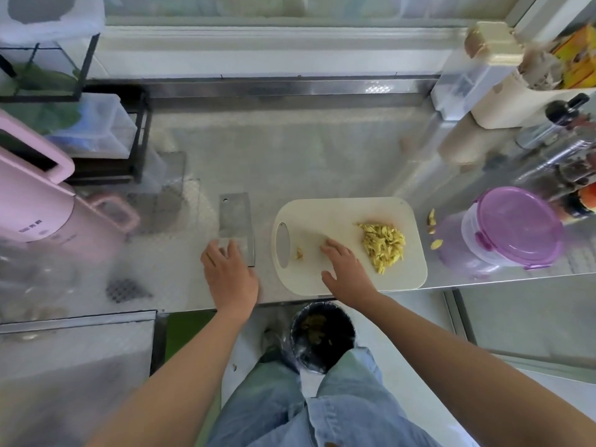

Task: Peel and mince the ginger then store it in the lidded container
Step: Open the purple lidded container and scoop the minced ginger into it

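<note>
Steel counter (290,162), back edge runs under a white window frame (258,43). Far left: pink kitchen appliance (35,201) with a loop handle, label unreadable. Behind it a black wire rack (144,130) holding clear plastic boxes (103,124), green leaves (42,91) on the upper tier. Back right: cream tub (496,108) with blurred contents, orange-yellow packets (577,59) beside it, dark-capped bottle (564,114) nearer. On the floor below the counter's front edge: bin (322,337) with a dark liner, scraps inside. Blue jeans (338,408) and one shoe (271,346) next to it.
</note>
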